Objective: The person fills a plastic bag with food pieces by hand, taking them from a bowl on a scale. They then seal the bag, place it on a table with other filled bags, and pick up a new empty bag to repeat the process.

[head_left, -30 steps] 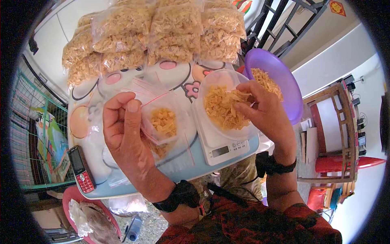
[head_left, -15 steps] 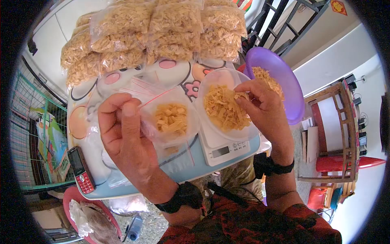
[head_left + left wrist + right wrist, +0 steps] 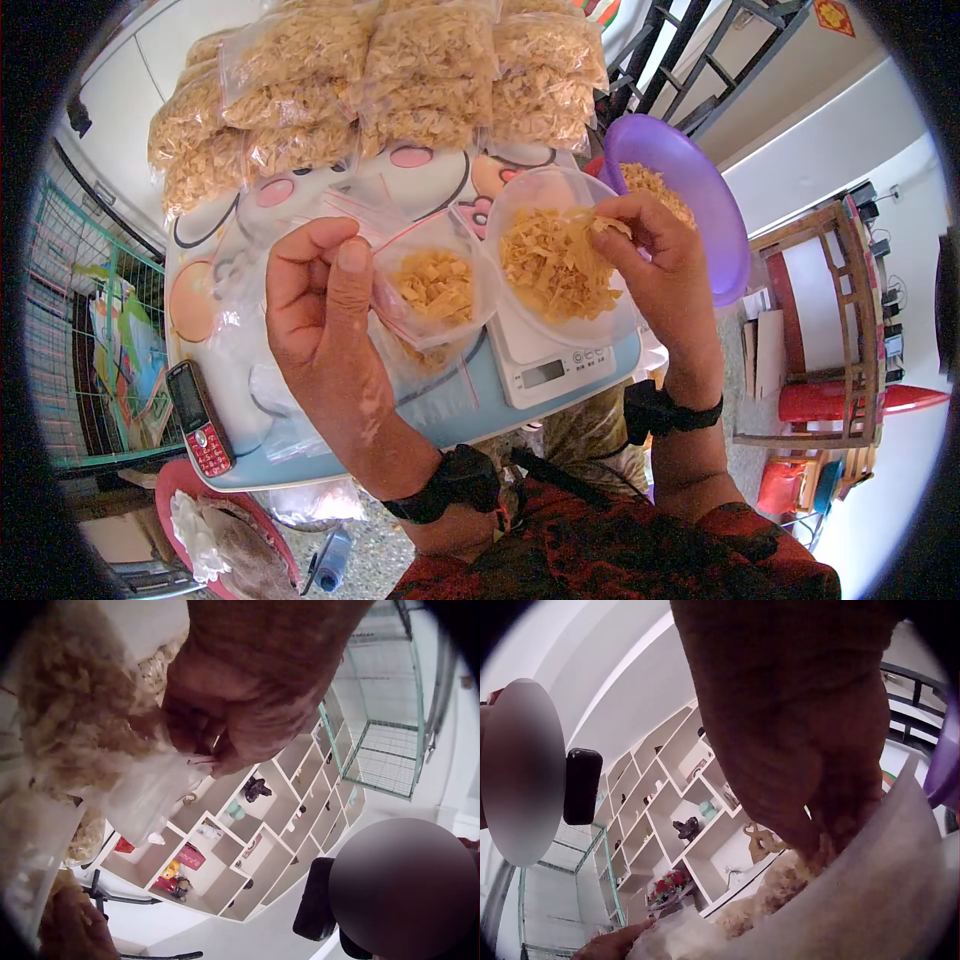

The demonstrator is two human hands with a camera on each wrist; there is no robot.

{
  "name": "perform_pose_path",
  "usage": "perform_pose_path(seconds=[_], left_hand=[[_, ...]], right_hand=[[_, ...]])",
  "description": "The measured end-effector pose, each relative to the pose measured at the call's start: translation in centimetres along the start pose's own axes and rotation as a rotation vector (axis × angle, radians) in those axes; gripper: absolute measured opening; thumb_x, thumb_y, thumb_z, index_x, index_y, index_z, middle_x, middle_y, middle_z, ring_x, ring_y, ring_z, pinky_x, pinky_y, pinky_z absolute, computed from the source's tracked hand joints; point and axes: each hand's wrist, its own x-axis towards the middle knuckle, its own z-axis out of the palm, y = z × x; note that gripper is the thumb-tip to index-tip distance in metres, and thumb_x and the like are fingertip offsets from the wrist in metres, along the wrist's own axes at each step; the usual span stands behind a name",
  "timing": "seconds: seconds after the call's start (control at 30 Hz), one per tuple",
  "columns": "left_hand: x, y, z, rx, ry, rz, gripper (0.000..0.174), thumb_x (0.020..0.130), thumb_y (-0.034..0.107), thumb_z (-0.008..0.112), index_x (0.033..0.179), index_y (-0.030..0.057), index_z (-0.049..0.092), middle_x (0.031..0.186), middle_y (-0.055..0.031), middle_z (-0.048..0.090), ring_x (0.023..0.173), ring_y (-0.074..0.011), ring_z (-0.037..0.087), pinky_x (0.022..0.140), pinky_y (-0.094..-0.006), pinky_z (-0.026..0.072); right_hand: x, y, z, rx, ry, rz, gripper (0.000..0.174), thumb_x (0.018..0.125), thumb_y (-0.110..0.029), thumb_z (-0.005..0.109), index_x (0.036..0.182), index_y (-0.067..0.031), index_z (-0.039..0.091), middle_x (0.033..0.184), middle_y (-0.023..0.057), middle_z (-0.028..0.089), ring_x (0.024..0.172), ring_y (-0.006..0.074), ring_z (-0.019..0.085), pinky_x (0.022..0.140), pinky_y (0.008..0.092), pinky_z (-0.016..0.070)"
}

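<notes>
My left hand [image 3: 335,300] pinches the red-striped edge of a clear zip bag [image 3: 480,275] between thumb and fingers. Pale yellow dried flakes [image 3: 437,287] lie inside this bag, its mouth facing up. Beside it, a translucent bowl [image 3: 525,190] with a heap of the same flakes [image 3: 548,262] stands on a white kitchen scale [image 3: 560,378]. Over the bowl's right side, my right hand [image 3: 665,260] pinches a few flakes [image 3: 610,228] between thumb and fingertips. In the left wrist view the left hand [image 3: 255,682] grips the bag's plastic film [image 3: 154,795].
Filled flake bags [image 3: 430,60] are stacked along the table's back. A purple basin [image 3: 705,215] with more flakes stands to the right. Loose empty bags [image 3: 300,225] lie behind the left hand, and a red phone [image 3: 203,420] sits at the left edge.
My left hand dipped slightly left, then brought the bag right, closer to the bowl. The right hand went from a larger bunch of flakes to a smaller pinch, staying over the bowl.
</notes>
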Motion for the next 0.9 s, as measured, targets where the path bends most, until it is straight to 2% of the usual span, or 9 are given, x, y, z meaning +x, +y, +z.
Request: perform_pose_path(seconds=[0.2, 0.3, 0.4, 0.6, 0.8, 0.9], left_hand=[[0.2, -0.5, -0.3, -0.010, -0.005, -0.005, 0.016, 0.090, 0.010, 0.062, 0.105, 0.0041, 0.059, 0.077, 0.0008, 0.057, 0.058, -0.0053, 0.047, 0.048, -0.0185, 0.0361], [0.1, -0.3, -0.2, -0.016, -0.012, -0.014, 0.016, 0.090, 0.010, 0.062, 0.105, 0.0041, 0.059, 0.076, 0.0008, 0.057, 0.058, -0.0052, 0.047, 0.048, -0.0182, 0.0357], [0.1, 0.0, -0.1, -0.001, 0.015, -0.025, 0.016, 0.091, 0.010, 0.062, 0.105, 0.0040, 0.058, 0.075, 0.0005, 0.056, 0.058, -0.0053, 0.047, 0.047, -0.0181, 0.0354], [0.3, -0.4, -0.4, -0.006, 0.016, -0.023, 0.016, 0.091, 0.011, 0.061, 0.105, 0.0036, 0.057, 0.069, 0.0003, 0.053, 0.054, -0.0057, 0.045, 0.046, -0.0184, 0.0342], [0.4, -0.3, -0.7, 0.023, 0.002, -0.040, 0.016, 0.092, 0.011, 0.060, 0.106, 0.0037, 0.057, 0.068, 0.0006, 0.052, 0.052, -0.0057, 0.044, 0.045, -0.0184, 0.0334], [0.4, -0.4, -0.7, 0.020, -0.001, -0.035, 0.016, 0.092, 0.012, 0.060, 0.106, 0.0038, 0.057, 0.068, 0.0006, 0.053, 0.052, -0.0056, 0.044, 0.045, -0.0183, 0.0334]], right_hand=[[0.1, -1.4, -0.8, 0.386, -0.022, 0.298, 0.011, 0.089, -0.011, 0.065, 0.098, -0.0051, 0.064, 0.085, 0.0009, 0.065, 0.068, 0.0065, 0.057, 0.055, 0.0193, 0.0447], [0.0, -1.3, -1.2, 0.658, -0.004, 0.330, 0.015, 0.089, -0.011, 0.064, 0.103, -0.0056, 0.063, 0.089, 0.0026, 0.066, 0.067, 0.0067, 0.058, 0.051, 0.0190, 0.0452], [0.0, -0.6, -1.2, 0.883, 0.005, 0.331, 0.018, 0.090, -0.009, 0.063, 0.108, -0.0042, 0.061, 0.094, 0.0051, 0.067, 0.069, 0.0096, 0.062, 0.052, 0.0206, 0.0501], [-0.4, 0.1, -1.0, 1.169, -0.085, 0.374, 0.021, 0.092, -0.007, 0.059, 0.112, -0.0018, 0.058, 0.103, 0.0091, 0.066, 0.085, 0.0160, 0.066, 0.066, 0.0239, 0.0584], [-0.4, -0.6, -0.8, 1.280, -0.074, 0.413, 0.026, 0.093, -0.007, 0.056, 0.118, -0.0011, 0.053, 0.117, 0.0146, 0.060, 0.101, 0.0197, 0.063, 0.078, 0.0253, 0.0580], [-0.4, -0.2, -0.7, 1.327, -0.116, 0.441, 0.028, 0.093, -0.008, 0.056, 0.120, -0.0007, 0.052, 0.119, 0.0145, 0.059, 0.106, 0.0206, 0.061, 0.082, 0.0261, 0.0572]])
